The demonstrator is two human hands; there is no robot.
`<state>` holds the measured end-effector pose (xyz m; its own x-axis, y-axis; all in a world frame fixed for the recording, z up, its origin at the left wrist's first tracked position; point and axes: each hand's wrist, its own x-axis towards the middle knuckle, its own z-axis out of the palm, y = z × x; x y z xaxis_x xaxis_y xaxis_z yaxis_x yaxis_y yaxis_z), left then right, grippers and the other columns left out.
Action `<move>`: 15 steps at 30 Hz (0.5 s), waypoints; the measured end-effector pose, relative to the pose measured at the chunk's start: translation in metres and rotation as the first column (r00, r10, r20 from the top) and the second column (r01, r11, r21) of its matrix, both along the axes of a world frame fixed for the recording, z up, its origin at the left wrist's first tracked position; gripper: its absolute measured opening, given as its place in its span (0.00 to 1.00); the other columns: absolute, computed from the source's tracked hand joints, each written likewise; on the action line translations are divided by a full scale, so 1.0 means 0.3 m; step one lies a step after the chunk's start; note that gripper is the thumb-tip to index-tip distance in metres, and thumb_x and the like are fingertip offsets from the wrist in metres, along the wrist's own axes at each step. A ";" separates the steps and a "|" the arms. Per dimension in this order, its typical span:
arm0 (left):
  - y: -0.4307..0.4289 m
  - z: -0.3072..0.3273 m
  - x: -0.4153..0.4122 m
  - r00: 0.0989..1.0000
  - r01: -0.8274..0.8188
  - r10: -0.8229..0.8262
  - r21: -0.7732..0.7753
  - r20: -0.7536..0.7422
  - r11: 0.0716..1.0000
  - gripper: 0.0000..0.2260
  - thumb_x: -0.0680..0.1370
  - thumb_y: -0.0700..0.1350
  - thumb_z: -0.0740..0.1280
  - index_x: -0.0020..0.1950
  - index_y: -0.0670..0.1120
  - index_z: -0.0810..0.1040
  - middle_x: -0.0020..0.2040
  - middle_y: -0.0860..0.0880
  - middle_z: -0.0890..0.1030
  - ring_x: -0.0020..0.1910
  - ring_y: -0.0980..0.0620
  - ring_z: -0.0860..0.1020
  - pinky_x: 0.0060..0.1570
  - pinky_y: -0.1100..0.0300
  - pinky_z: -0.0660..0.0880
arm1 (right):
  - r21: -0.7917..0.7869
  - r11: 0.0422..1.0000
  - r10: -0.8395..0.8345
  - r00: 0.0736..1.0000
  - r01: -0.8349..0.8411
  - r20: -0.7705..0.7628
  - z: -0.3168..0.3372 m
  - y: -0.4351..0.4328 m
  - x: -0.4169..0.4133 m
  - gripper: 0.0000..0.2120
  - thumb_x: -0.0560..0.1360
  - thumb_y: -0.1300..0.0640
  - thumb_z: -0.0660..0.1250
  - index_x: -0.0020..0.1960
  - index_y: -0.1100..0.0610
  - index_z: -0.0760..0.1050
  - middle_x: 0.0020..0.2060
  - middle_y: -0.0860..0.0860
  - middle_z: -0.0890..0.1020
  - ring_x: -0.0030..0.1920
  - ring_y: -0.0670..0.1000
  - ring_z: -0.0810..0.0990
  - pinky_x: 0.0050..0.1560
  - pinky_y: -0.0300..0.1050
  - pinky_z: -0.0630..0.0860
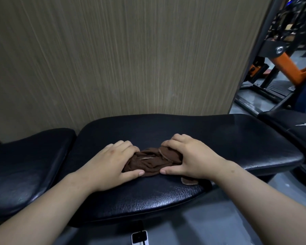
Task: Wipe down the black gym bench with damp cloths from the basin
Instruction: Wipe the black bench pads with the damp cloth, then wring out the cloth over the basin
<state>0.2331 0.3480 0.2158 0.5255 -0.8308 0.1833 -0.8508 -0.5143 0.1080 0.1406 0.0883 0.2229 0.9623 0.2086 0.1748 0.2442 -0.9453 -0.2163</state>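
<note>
A black padded gym bench (219,138) stretches across the view, its long pad in the middle and a shorter pad (25,165) to the left. A bunched brown cloth (151,162) lies on the long pad near its front edge. My left hand (111,163) presses on the cloth's left end, fingers curled over it. My right hand (189,156) grips its right end, and a tan corner (189,181) of the cloth sticks out under that wrist. No basin is in view.
A beige wood-grain wall panel (113,59) rises directly behind the bench. At the right stand another black pad (293,124) and an orange and black gym machine (286,66) on a grey floor. A small white and black bracket (139,237) sits under the bench.
</note>
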 end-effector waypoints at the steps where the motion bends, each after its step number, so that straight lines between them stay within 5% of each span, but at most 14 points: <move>1: -0.003 0.002 -0.005 1.000 0.004 -0.004 0.004 0.009 1.000 0.27 0.75 0.71 0.55 0.65 0.54 0.71 0.52 0.61 0.69 0.51 0.62 0.68 0.57 0.59 0.71 | -0.003 1.000 0.000 1.000 0.000 0.006 0.001 0.001 -0.007 0.35 0.67 0.27 0.66 0.68 0.44 0.70 0.54 0.43 0.74 0.54 0.48 0.73 0.54 0.49 0.75; 6: -0.029 0.017 -0.033 0.999 0.034 -0.035 0.016 0.034 0.999 0.24 0.75 0.69 0.56 0.62 0.54 0.71 0.50 0.62 0.67 0.49 0.62 0.66 0.56 0.61 0.70 | 0.052 0.999 0.012 1.000 -0.011 -0.008 0.018 0.004 -0.051 0.27 0.68 0.31 0.67 0.61 0.45 0.75 0.46 0.45 0.75 0.48 0.48 0.76 0.49 0.48 0.76; 11: -0.078 0.036 -0.083 0.995 0.096 -0.096 0.004 0.012 0.995 0.32 0.76 0.68 0.56 0.77 0.55 0.61 0.55 0.60 0.71 0.55 0.60 0.69 0.61 0.60 0.69 | 0.012 1.000 -0.011 1.000 0.010 0.028 0.094 -0.029 -0.151 0.24 0.67 0.32 0.68 0.55 0.47 0.78 0.43 0.45 0.77 0.45 0.48 0.78 0.47 0.48 0.76; 15: -0.165 0.092 -0.150 0.980 0.197 -0.195 -0.088 0.033 0.976 0.26 0.77 0.65 0.60 0.72 0.55 0.69 0.52 0.58 0.72 0.50 0.56 0.72 0.54 0.54 0.73 | -0.100 0.993 -0.057 0.992 0.069 0.115 0.210 -0.082 -0.284 0.23 0.67 0.32 0.67 0.54 0.47 0.77 0.44 0.45 0.78 0.46 0.49 0.79 0.45 0.47 0.74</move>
